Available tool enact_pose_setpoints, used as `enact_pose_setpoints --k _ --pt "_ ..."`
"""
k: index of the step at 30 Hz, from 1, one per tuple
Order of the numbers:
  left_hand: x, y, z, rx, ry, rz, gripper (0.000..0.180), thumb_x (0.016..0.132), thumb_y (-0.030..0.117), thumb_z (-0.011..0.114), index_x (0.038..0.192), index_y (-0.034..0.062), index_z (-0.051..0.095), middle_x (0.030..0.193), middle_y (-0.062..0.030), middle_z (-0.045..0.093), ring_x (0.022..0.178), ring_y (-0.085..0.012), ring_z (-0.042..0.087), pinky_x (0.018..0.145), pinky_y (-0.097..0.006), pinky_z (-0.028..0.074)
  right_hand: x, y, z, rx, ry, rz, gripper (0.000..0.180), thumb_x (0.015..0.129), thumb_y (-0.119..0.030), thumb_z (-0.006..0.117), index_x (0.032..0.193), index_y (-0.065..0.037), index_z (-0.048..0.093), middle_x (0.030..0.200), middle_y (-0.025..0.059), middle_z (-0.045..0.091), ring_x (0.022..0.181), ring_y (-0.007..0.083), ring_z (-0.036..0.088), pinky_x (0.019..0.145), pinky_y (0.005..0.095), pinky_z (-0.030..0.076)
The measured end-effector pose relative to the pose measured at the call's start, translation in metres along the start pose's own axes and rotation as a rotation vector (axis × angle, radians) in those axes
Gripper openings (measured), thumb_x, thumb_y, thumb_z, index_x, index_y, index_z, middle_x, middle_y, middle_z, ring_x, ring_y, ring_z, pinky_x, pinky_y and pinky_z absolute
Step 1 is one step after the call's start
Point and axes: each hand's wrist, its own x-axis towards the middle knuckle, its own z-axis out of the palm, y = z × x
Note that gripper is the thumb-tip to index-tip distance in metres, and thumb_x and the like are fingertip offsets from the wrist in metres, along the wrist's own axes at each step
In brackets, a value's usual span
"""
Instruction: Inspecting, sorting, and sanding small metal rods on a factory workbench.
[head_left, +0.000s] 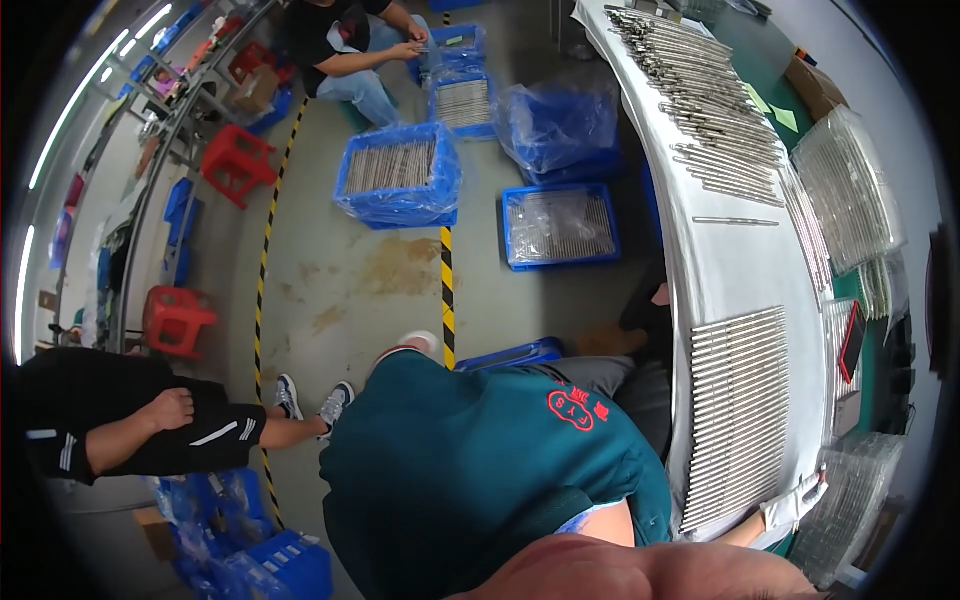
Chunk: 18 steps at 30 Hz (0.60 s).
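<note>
The metal rods (737,415) lie side by side in a close row, crosswise on the white-covered bench (740,265), near its lower end and between its two long edges. A white-gloved hand (795,505), which I take for the person's right, is at the lower right corner of the bench, just beside the stacked clear trays (850,505) and near the last rods of the row. Its fingers look rather stretched, but they are small here, so I cannot tell how far this grip is open or whether it has hold of anything. The left hand is not to be seen. Each rod looks stiff, thin and smooth, so I judge that one alone is light, but a full handful would become heavy. The shine suggests a hard surface that can slip in a glove and roll on the cover, and scratching is perhaps a bigger danger than breaking. For one rod, the middle seems the balanced place to hold; for several, support near both ends would be safer. Towards the upper end of the bench, a single rod (735,221) lies apart, below a looser heap of rods (690,90), where crossed pieces could catch each other.
</note>
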Motion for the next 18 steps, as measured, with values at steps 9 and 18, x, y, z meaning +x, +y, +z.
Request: enact_pose_setpoints --k 9,18 --pt "0.077 0.106 -0.216 -0.45 0.236 -0.722 0.059 0.084 0.034 0.048 0.138 0.0135 0.036 0.113 -0.0197 0.061 0.106 -0.0356 0.058 0.09 -0.044 0.045 -0.003 -0.002 -0.009 -0.071 0.023 -0.008 0.033 0.094 -0.021 0.056 0.116 0.004 0.057 0.112 0.01 0.062 0.099 0.016 0.057 0.086 0.0268 0.046" --pt "0.133 0.042 -0.264 -0.473 0.424 -0.639 0.034 0.09 0.028 0.039 0.095 0.0074 0.065 0.104 -0.0165 0.064 0.09 -0.0341 0.062 0.074 -0.043 0.049 -0.005 -0.012 -0.01 -0.101 -0.001 -0.08 0.031 0.094 -0.015 0.053 0.116 0.007 0.053 0.111 0.0149 0.062 0.096 0.0207 0.06 0.083 0.0312 0.052"
